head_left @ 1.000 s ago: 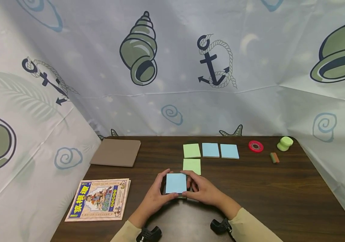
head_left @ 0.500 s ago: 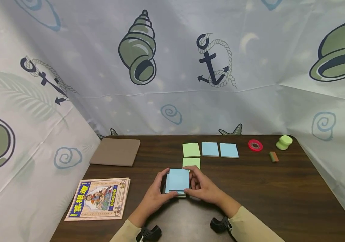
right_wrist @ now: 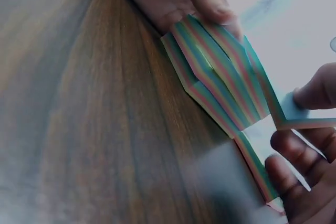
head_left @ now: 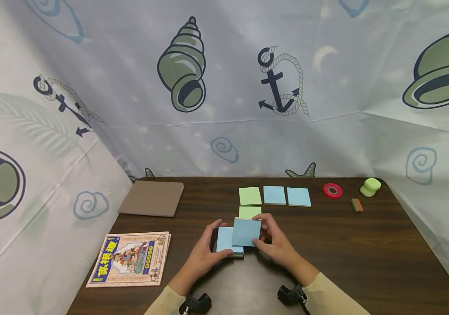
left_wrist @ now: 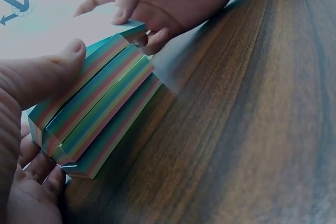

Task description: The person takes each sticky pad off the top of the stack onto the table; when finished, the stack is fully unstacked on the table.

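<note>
From my end, the left hand [head_left: 204, 248] grips the staggered stack [head_left: 224, 238], the right [head_left: 274, 239] pinches a pad [head_left: 246, 232] at the stack's right side, and I'd fear uneven squeezing shearing it.

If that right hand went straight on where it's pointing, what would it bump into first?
Past the blue pad it holds, the right hand would probably meet the nearer green pad, unless it's high enough to pass over; I can't tell.
</note>
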A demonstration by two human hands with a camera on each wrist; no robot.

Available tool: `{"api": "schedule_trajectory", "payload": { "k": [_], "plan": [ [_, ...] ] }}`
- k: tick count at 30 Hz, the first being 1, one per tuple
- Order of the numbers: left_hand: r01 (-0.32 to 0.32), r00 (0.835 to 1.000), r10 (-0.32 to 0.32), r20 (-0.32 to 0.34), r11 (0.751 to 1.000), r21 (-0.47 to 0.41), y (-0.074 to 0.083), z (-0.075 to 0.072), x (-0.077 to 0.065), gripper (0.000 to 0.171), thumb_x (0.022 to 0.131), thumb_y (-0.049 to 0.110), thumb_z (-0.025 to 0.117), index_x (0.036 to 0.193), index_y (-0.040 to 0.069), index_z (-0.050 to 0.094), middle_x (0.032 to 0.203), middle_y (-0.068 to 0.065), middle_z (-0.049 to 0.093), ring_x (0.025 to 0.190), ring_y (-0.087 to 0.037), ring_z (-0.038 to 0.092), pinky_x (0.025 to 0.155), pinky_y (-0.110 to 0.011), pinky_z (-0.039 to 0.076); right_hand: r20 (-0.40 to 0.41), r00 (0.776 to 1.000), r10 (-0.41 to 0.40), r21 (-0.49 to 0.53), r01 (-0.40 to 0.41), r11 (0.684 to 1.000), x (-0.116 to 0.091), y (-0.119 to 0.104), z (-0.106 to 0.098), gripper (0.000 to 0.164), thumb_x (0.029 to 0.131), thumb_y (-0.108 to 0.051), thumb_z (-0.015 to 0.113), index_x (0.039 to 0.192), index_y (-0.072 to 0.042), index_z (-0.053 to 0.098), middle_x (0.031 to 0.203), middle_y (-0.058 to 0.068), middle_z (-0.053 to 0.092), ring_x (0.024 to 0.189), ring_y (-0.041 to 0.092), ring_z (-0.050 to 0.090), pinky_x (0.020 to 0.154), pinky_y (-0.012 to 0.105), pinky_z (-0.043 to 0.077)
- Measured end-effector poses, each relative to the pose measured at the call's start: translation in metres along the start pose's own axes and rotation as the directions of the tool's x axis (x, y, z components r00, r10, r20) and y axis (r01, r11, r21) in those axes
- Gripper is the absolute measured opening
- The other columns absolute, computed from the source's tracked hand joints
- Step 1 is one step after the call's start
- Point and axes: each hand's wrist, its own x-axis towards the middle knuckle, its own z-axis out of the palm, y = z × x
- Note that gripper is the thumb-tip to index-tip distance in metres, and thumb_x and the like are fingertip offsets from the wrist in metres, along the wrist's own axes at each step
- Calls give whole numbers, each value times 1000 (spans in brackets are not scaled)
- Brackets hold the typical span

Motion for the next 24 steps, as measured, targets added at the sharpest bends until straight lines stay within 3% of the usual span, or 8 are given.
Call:
{"api": "schedule_trajectory", "payload": {
  "k": [5,10,13,16,19,21,24],
  "plan": [
    [25,1000,-25,-4,1000,17,2,1,3,100,88,17,93,168,6,34,166,-11,51,142,-23,51,114,-20,41,-90,996,-22,33,25,999,-6,0,-7,55,101,9,66,150,-7,46,125,19,72,110,12,66,92,28,52],
    [38,999,-38,-2,999,35,0,2,4,101,87,18,94,168,6,34,165,-10,51,141,-22,52,114,-22,41,-132,991,-35,86,47,995,-5,7,-27,49,102,14,59,148,4,47,119,28,64,99,10,64,71,31,57],
    [29,1000,-29,-3,999,27,0,2,5,101,88,18,94,168,5,34,166,-10,51,142,-22,51,114,-21,41,-179,984,-22,84,37,996,-2,13,-49,45,102,14,57,146,4,50,110,25,63,88,13,64,59,37,58],
    [18,1000,-18,-7,1000,21,0,2,5,101,87,18,94,168,5,34,166,-10,51,142,-23,52,113,-21,42,-260,966,5,53,9,999,-2,18,-69,38,103,12,56,139,1,60,104,20,64,76,18,58,57,37,57],
    [16,1000,-16,-10,999,27,-1,1,4,101,87,19,94,167,5,35,165,-11,52,142,-24,52,114,-21,42,-308,951,17,37,-5,999,-4,20,-79,34,101,14,55,131,3,67,110,22,67,78,20,53,65,30,52],
    [20,1000,-19,-11,999,26,-2,1,2,101,87,18,94,168,4,35,165,-12,52,143,-25,52,114,-22,42,-325,945,21,34,-10,999,-5,21,-81,34,99,16,53,127,5,70,123,24,68,89,18,57,75,27,50],
    [25,1000,-25,-16,999,20,-3,1,0,101,87,18,94,168,5,35,165,-11,52,145,-26,51,115,-22,42,-339,940,18,5,-17,1000,-5,22,-80,36,97,18,51,123,4,72,124,26,69,100,15,58,81,25,44]
  ]
}}
